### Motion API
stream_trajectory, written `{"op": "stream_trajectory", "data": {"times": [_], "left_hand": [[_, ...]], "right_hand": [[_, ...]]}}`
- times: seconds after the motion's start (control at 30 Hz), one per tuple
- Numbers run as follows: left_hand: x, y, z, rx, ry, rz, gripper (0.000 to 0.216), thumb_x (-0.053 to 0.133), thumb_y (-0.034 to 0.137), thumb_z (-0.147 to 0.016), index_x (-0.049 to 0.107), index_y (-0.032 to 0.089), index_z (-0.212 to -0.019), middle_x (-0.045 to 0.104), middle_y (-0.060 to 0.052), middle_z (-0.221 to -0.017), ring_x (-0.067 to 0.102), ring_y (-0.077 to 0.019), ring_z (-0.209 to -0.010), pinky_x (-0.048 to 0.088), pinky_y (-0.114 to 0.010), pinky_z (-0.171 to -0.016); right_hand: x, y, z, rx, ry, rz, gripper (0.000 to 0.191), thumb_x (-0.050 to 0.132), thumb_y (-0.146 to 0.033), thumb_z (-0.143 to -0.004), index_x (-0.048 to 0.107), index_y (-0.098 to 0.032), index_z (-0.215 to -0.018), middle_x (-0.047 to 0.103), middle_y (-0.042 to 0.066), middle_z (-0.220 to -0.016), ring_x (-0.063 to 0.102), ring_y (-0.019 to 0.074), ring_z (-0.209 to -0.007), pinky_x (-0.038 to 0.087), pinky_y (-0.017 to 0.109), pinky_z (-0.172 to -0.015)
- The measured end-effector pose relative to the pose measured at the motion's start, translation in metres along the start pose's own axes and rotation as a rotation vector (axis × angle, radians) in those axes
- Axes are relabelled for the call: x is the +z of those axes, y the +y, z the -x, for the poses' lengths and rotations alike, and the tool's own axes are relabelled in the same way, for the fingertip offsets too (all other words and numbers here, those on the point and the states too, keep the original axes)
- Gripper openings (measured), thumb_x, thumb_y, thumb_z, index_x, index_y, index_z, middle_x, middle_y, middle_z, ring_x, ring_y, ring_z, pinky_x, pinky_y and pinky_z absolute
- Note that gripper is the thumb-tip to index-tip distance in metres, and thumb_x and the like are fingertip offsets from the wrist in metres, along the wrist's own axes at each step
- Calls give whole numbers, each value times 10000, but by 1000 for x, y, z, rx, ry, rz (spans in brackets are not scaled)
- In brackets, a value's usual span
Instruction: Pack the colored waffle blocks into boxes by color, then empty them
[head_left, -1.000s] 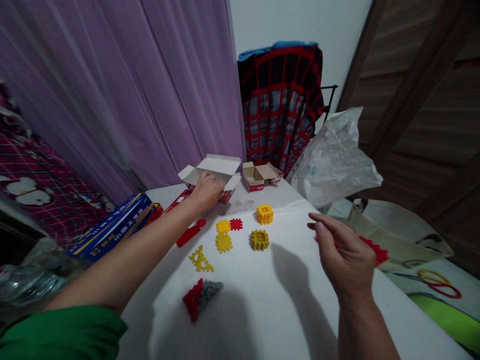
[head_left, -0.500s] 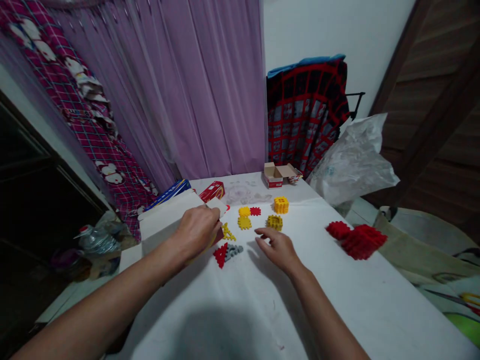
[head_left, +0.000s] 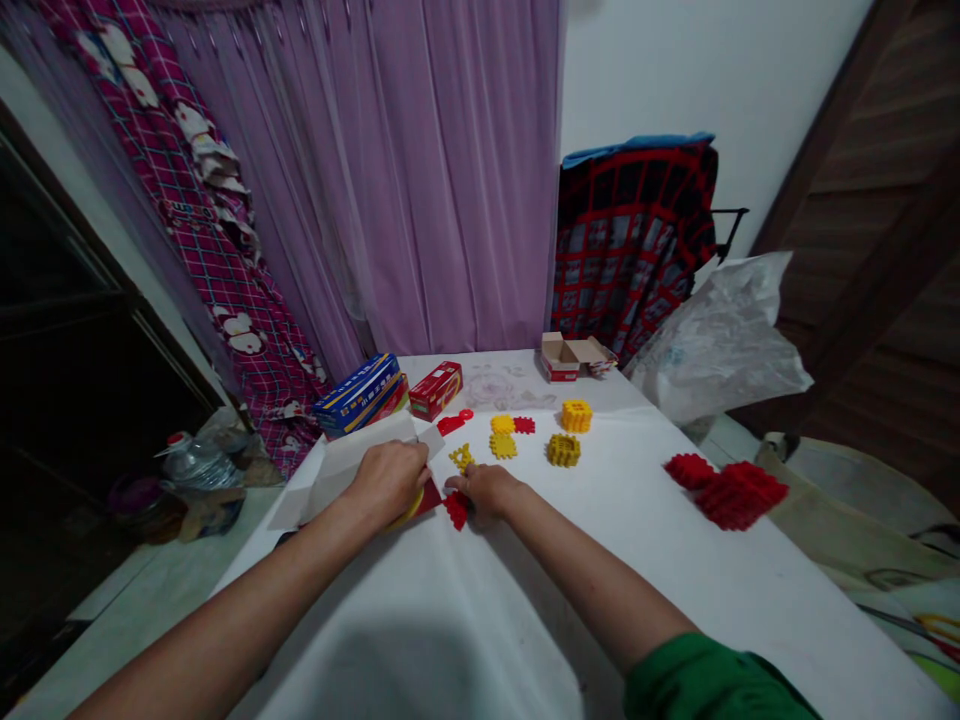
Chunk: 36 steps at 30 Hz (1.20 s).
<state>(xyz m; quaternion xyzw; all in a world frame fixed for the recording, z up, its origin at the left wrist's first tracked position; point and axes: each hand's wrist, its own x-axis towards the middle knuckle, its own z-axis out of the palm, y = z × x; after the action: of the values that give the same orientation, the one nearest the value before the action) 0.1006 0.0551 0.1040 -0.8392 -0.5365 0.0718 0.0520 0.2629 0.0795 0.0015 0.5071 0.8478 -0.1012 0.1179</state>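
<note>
Head camera, looking down a white table point(head_left: 540, 610). Our left hand point(head_left: 390, 480) is closed over the near end of an open white box point(head_left: 337, 472), fingers wrapped round its flap. The box lies tilted at the table's left edge, and a strip of yellow shows under the palm. Our right hand point(head_left: 486, 490) sits just beside it, knuckles up, fingers curled down tight onto a red toothed piece point(head_left: 456, 510), which rests on the table and pokes out on the left side of the fingers. The two hands are almost touching.

Just beyond the hands lies a flat yellow lattice piece point(head_left: 461, 458), then small yellow tiles point(head_left: 502, 436), a yellow drum-shaped block point(head_left: 562, 450) and a yellow cube point(head_left: 576, 415). A heap of red pieces point(head_left: 727, 490) sits well apart near the right edge. At the far left corner are a blue box point(head_left: 358, 393) and a red box point(head_left: 435, 388); a small open carton point(head_left: 570, 355) stands at the back, near a crumpled plastic bag point(head_left: 720, 335).
</note>
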Motion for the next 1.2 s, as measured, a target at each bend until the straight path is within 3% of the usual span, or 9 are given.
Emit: {"op": "stream_trajectory", "data": {"times": [0.17,0.47,0.8,1.03,1.2], "left_hand": [[2,-2,-1,12,-12,-4,238,498,342,-897,679,201,-965,719,-138,-993,664,-277,-957,476,-354,-781],[4,6,-10,-1,-10,-32,273,473,316,-911,688,173,-999,723,-160,-983,674,-289,-968,491,-362,-792],[22,28,-50,-62,-26,22,285,515,246,-870,707,136,-1050,708,-178,-1083,652,-309,-1038,499,-369,-841],[37,53,-64,-81,-41,77,287,514,223,-874,700,119,-1066,709,-183,-1079,652,-286,-1047,490,-332,-844],[43,62,-77,-114,-54,98,279,529,220,-858,696,118,-1057,709,-190,-1068,652,-279,-1053,491,-321,-824]], "right_hand": [[0,-7,-12,19,-57,73,682,770,-269,-607,593,-246,-1265,627,141,-1231,659,303,-1011,527,352,-779],[6,1,-10,12,-21,80,505,698,-308,-701,640,-201,-1191,685,133,-1137,676,280,-976,517,322,-756],[22,55,40,83,-35,65,495,686,-265,-703,628,-197,-1190,663,150,-1147,668,293,-974,503,338,-761],[37,106,84,174,-53,34,454,637,-214,-715,635,-176,-1167,664,156,-1107,660,292,-970,488,333,-748],[38,117,100,261,-58,-9,483,649,-205,-689,642,-208,-1171,663,130,-1124,659,284,-959,488,329,-750]]}}
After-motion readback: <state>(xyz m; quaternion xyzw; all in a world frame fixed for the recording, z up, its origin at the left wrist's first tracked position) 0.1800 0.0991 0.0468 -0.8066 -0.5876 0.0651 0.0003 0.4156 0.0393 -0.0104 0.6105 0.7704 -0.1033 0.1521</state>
